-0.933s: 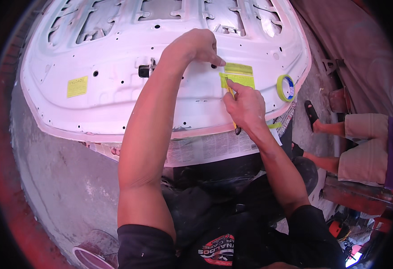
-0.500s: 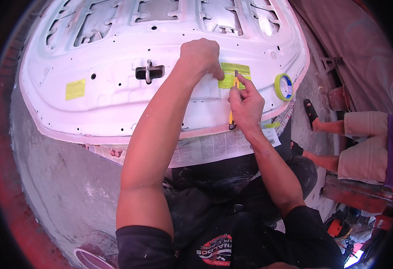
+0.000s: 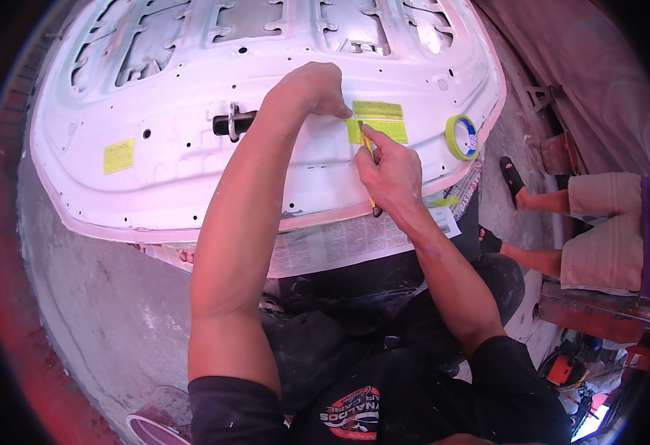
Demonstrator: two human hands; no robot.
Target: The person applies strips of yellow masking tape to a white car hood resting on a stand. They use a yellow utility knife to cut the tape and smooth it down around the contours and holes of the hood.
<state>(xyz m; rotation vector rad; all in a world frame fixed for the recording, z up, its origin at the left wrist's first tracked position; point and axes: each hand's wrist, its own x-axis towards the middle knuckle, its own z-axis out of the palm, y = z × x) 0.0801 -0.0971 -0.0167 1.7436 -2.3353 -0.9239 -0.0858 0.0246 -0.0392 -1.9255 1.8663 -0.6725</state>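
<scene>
The white inner side of a car hood (image 3: 213, 178) lies before me. A label on its right half is covered with yellow-green masking tape (image 3: 381, 111). My left hand (image 3: 308, 87) is curled closed, its thumb and fingertips at the tape's left edge; whatever they pinch is hidden. My right hand (image 3: 395, 172) grips a slim yellow utility knife (image 3: 368, 141). The knife's tip is at the tape's left part, just below the left fingertips, and its dark end points back toward me.
A roll of green tape (image 3: 451, 138) rests on the hood's right side. Another taped label (image 3: 119, 156) and a metal latch loop (image 3: 233, 122) are further left. Newspaper (image 3: 340, 243) hangs along the near edge. A person in beige shorts (image 3: 603, 233) is at the right.
The knife and my right hand have shifted left along the tape to its left edge. My left hand has also drawn slightly left. The whole view has shifted a little.
</scene>
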